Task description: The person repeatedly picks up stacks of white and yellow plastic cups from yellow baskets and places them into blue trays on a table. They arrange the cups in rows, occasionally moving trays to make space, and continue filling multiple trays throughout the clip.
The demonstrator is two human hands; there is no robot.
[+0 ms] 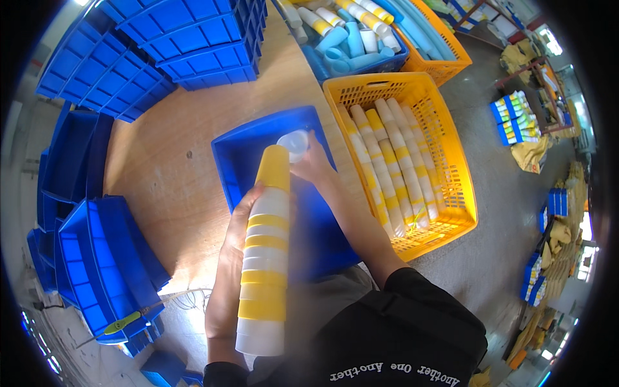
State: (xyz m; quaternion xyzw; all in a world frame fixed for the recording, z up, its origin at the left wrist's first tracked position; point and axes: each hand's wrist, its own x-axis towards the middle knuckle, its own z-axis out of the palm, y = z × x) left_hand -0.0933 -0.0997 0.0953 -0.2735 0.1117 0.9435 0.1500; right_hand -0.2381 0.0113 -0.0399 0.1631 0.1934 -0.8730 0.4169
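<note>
My left hand [244, 213] grips a long nested stack of yellow and white plastic cups [266, 251]. The stack runs from over the blue bin back towards my body. A single translucent white cup [294, 143] sits in my right hand [314, 162], its open mouth turned up towards me. It is just beyond the far yellow cup of the stack; whether the two touch, I cannot tell. Both hands are above an open blue plastic bin [263, 121] at the table's edge. The stack and my arms hide much of its inside.
A yellow plastic crate [459, 193] to the right holds rows of stacked cups [387, 159]. Beyond it, a blue crate [358, 70] contains loose cups. Blue bins [193, 43] are piled on the wooden table [159, 155]; more bins [92, 271] stand left, near a green-handled tool [123, 323].
</note>
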